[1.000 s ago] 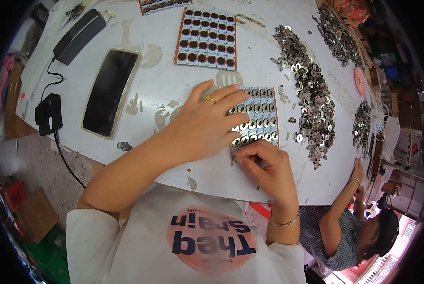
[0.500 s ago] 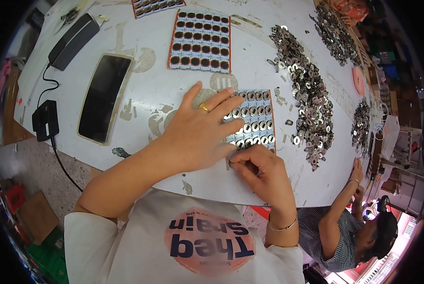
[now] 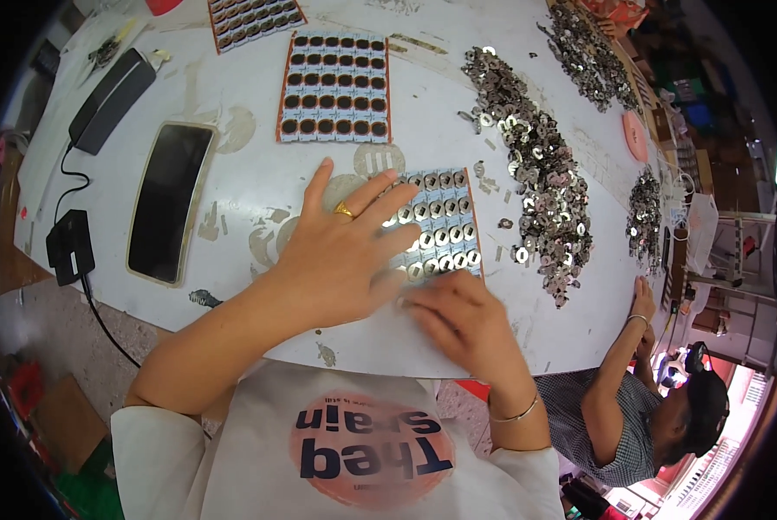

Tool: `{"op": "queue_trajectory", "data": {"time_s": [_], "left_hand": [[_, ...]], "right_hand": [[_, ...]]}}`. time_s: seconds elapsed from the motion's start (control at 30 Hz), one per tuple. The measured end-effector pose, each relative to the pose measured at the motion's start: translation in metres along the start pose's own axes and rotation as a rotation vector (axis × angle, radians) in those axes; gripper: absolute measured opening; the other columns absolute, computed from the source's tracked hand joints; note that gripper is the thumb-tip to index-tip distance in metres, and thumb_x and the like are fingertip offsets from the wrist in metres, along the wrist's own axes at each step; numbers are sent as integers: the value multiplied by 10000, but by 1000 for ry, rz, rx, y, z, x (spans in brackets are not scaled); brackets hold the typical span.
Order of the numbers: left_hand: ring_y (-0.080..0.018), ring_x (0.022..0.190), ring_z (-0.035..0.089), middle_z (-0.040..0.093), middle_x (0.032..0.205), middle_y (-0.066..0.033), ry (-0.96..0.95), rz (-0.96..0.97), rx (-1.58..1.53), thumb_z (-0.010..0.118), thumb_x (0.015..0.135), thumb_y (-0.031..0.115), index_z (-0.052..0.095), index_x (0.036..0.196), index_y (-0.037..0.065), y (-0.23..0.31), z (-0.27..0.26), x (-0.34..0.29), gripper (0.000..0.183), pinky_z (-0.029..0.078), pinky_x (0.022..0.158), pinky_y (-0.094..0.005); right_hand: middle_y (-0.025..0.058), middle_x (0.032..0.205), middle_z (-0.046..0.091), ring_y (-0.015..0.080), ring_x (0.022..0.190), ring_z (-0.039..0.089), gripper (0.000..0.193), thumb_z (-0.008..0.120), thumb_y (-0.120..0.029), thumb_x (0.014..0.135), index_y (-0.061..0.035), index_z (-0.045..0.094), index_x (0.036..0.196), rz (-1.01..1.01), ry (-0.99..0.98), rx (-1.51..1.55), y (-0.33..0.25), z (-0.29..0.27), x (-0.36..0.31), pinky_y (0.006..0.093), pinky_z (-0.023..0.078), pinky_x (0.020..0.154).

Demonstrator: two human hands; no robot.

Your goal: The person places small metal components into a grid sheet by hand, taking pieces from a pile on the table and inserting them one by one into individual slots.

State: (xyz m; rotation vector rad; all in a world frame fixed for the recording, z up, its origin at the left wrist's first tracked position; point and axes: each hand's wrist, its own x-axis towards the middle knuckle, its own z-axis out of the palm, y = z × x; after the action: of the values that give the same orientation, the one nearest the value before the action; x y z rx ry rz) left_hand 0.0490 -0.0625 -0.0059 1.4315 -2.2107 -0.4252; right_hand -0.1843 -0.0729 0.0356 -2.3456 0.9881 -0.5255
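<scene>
My left hand lies over the left part of a sheet with a blue-white face and an orange edge, its fingers spread. Rows of shiny metal rings with angular holes sit on the sheet's uncovered part. At the sheet's near edge, my right hand has thumb and forefinger drawn together, blurred by motion. A tiny pale bit shows at its fingertips, too small to name. The sheet's left columns and near-left corner are hidden under my hands.
Metal pieces lie in a long heap to the right, with more heaps beyond. A similar sheet with dark discs lies farther off. On the left are a phone, a black case and a cabled black box. A co-worker sits at right.
The whole view has shifted, so the table's things appear farther left. My right thumb and forefinger have moved slightly at the sheet's near edge. The left hand still rests on the sheet.
</scene>
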Motion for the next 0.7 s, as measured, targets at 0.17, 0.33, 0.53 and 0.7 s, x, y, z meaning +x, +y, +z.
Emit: {"op": "queue_trajectory", "data": {"time_s": [0.17, 0.33, 0.53, 0.7], "left_hand": [[-305, 1554, 372, 501, 1588, -92, 27, 28, 29, 785, 860, 356, 680, 1252, 148, 2, 2, 1, 456, 129, 1251, -694], [-312, 1540, 390, 514, 1567, -95, 20, 75, -64, 794, 861, 399, 669, 1287, 144, 5, -1, 2, 512, 144, 1253, -674], [-295, 1539, 398, 520, 1562, -84, -6, 89, -68, 803, 858, 440, 656, 1319, 148, 2, 3, 1, 566, 144, 1256, -657], [-288, 1554, 377, 516, 1567, -83, -37, 45, -77, 802, 860, 437, 647, 1325, 145, 6, 0, -2, 571, 133, 1261, -651]], "right_hand": [[118, 981, 702, 334, 882, 641, 303, 705, 29, 896, -49, 739, 1187, 40, 198, -307, 36, -44, 27, 411, 543, 777], [123, 973, 695, 342, 931, 643, 323, 674, 1, 909, -54, 702, 1227, -99, 277, -499, 69, -44, 72, 430, 555, 817], [117, 1062, 762, 302, 975, 698, 310, 713, 44, 884, -40, 746, 1181, -80, 118, -563, 81, -33, 86, 395, 588, 822], [81, 934, 744, 208, 862, 712, 283, 701, 12, 912, -51, 734, 1185, 159, 75, 81, 51, -47, 49, 317, 581, 791]]}}
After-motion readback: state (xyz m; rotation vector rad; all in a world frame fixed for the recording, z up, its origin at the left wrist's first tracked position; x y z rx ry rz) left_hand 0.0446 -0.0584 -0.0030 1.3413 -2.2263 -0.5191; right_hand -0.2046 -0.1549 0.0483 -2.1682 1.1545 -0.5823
